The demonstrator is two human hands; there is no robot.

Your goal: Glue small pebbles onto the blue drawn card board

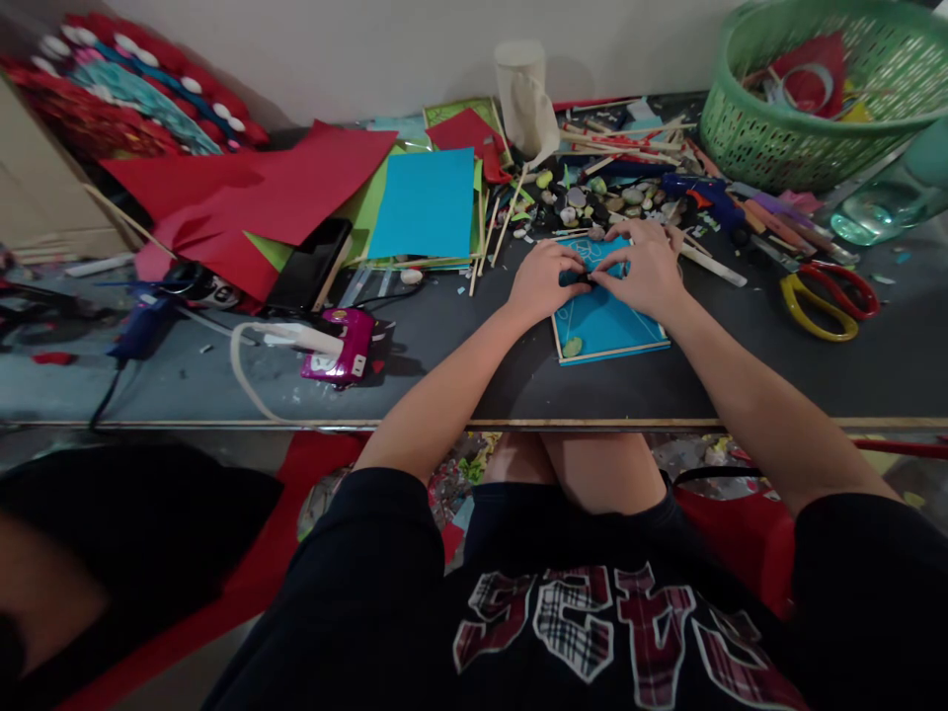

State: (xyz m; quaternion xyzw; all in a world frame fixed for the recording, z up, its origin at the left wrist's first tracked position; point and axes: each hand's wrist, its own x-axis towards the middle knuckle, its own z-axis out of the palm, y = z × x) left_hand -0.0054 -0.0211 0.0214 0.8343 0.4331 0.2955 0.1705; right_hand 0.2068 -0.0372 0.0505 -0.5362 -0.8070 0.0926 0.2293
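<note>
A blue card (608, 321) edged with thin wooden sticks lies on the dark table in front of me, with white line drawings on it. Near its lower left corner sits a greenish pebble (573, 347). Over the upper middle of the card, my left hand (544, 280) and my right hand (648, 269) meet, thumbs and fingertips closed around a small dark piece (585, 278). Fingers hide most of that piece, so its kind is unclear. Just beyond the card is a heap of pebbles (574, 200).
Scissors (819, 301), a blue glue gun (700, 188) and a green basket (777, 128) are to the right. Leftward lie blue paper (422, 202), red sheets (274, 197), a purple power adapter (341, 346) with a white cable, and another glue gun (144, 321). Someone sits at my left.
</note>
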